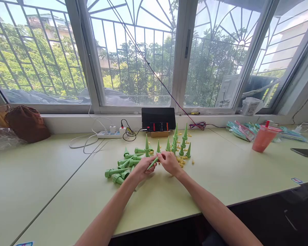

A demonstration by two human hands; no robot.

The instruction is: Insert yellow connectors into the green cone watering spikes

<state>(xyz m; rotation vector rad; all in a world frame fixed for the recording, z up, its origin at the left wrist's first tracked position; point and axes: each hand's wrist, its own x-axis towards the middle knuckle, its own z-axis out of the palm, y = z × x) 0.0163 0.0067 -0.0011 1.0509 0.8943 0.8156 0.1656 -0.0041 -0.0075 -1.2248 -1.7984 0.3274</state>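
Observation:
My left hand [144,168] is closed around a green plastic watering spike [152,163], its narrow end slanting toward me. Against the far end of that spike, my right hand [169,162] has its fingers pinched together. What sits between those fingertips is hidden. To the left lies a loose heap of green spikes [117,172] with ribbed caps. Several spikes [184,138] stand upright beyond my hands, those on the right with yellow side taps. Small yellow tap pieces [181,160] lie scattered just past my right hand.
At the back, a phone [159,127] leans before a dark tablet [158,114]. A white power strip [109,134] with cables lies to its left. Farther right are a red cup [265,137], plastic packets [240,130] and a dark phone [305,152]. A brown drawstring bag [28,123] stands far left.

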